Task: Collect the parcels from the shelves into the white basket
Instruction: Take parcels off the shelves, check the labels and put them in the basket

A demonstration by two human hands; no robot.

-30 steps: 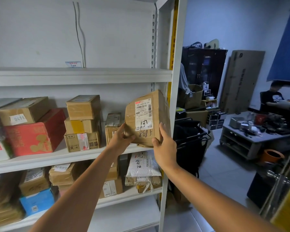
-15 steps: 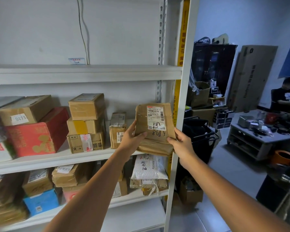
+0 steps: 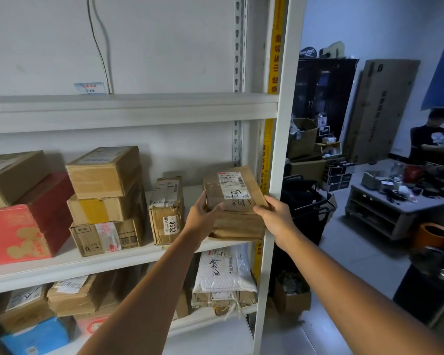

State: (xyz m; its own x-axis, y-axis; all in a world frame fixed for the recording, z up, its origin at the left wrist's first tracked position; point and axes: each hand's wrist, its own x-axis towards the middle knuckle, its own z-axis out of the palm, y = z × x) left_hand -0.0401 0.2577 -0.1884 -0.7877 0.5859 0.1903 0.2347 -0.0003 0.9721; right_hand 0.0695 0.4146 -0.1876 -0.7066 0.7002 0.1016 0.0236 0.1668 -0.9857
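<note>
Parcel (image 3: pixel 232 190) in brown wrap, white label up, sat at the right end of the middle shelf (image 3: pixel 113 257), held between both hands. The left hand (image 3: pixel 203 217) gripped its near left corner, thumb curled over the top. The right hand (image 3: pixel 276 217) gripped its near right corner, beside the white upright post (image 3: pixel 280 149). It rested on a flatter brown packet (image 3: pixel 237 228) below the hands. Just left of the left hand stood a taped box marked 0332 (image 3: pixel 167 211), with a stack of three cartons (image 3: pixel 105 198) farther left. Beneath the hands, on the lower shelf, lay a white padded mailer (image 3: pixel 222 272).
</note>
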